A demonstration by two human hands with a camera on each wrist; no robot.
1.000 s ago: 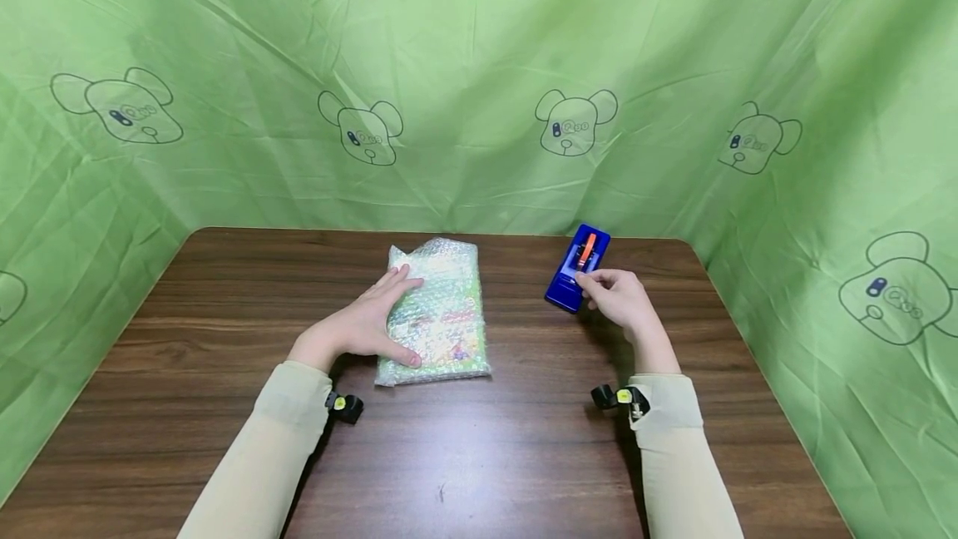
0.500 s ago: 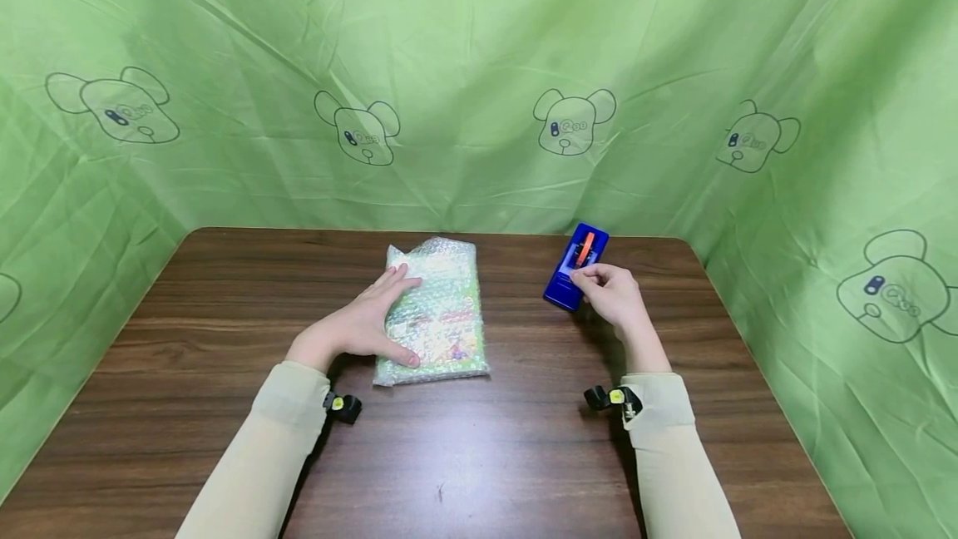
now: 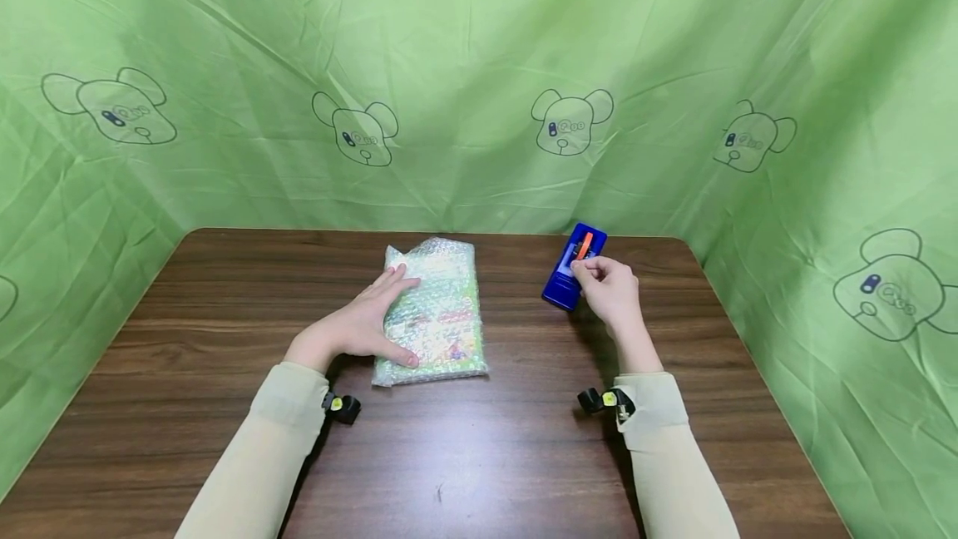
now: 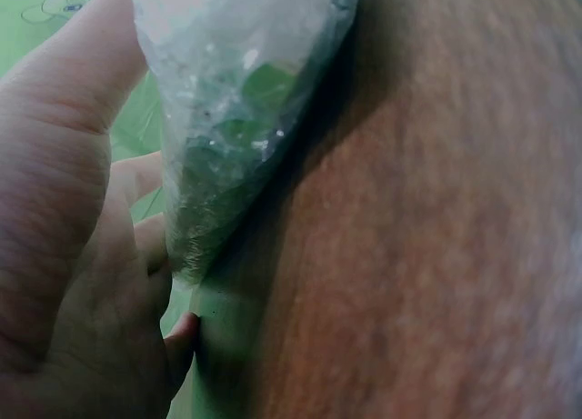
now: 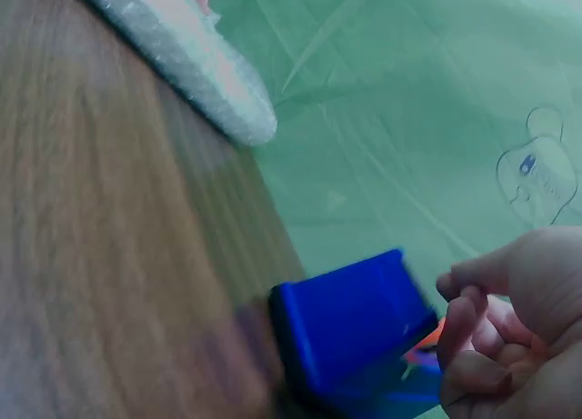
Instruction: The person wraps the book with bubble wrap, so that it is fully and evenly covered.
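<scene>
A flat bubble-wrapped package (image 3: pixel 441 314) with a colourful print lies on the table. My left hand (image 3: pixel 355 327) rests over its left side, thumb and fingers spread; in the left wrist view the package's clear corner (image 4: pixel 245 101) stands beside the palm. A slim blue case (image 3: pixel 563 285) lies slanted near the back edge, an orange strip (image 3: pixel 585 246) along its middle. My right hand (image 3: pixel 614 294) has thumb and index finger pinched at the strip's near end. In the right wrist view the curled fingers partly hide the orange strip (image 5: pixel 429 348).
The brown wooden table (image 3: pixel 464 456) ends at a green cloth backdrop (image 3: pixel 464 106) printed with animal heads. Cloth also hangs along the left and right sides. A small black camera sits at each wrist, below the sleeve cuffs.
My right hand has shifted slightly left and away from me, up along the blue case. The left hand stays on the package.
</scene>
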